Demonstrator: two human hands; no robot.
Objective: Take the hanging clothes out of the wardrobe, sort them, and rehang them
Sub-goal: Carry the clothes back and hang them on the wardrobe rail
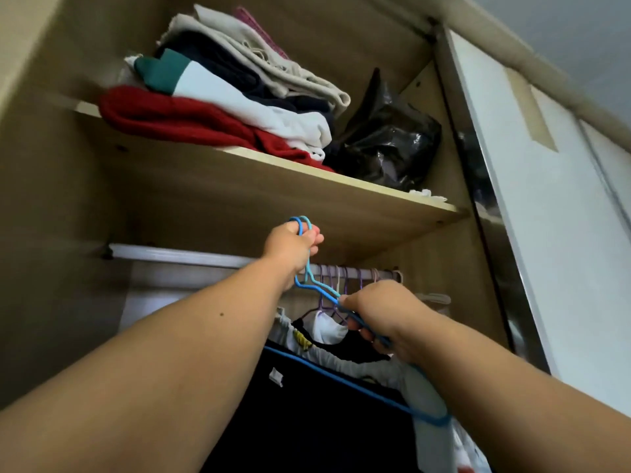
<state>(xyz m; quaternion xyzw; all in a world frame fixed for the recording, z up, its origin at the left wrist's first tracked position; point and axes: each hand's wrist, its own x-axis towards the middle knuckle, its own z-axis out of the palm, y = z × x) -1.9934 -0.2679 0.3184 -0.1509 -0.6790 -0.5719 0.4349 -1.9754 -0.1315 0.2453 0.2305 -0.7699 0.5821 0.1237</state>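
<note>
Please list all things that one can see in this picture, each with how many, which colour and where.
folded clothes: one stack, red, white, green, navy, beige, on the shelf
plastic bag: one, black, right of the stack
shelf: one, light wood, above the rail
rail: one, pale, under the shelf
hangers on the rail: several, purple and beige, right part
blue hangers: two hooks seen, dark and light blue, held before the rail
dark garment: one, below the blue bar
pale garments: grey-white, behind it
sliding door: white, right
left hand: grips the blue hooks
right hand: grips a blue shoulder
</note>
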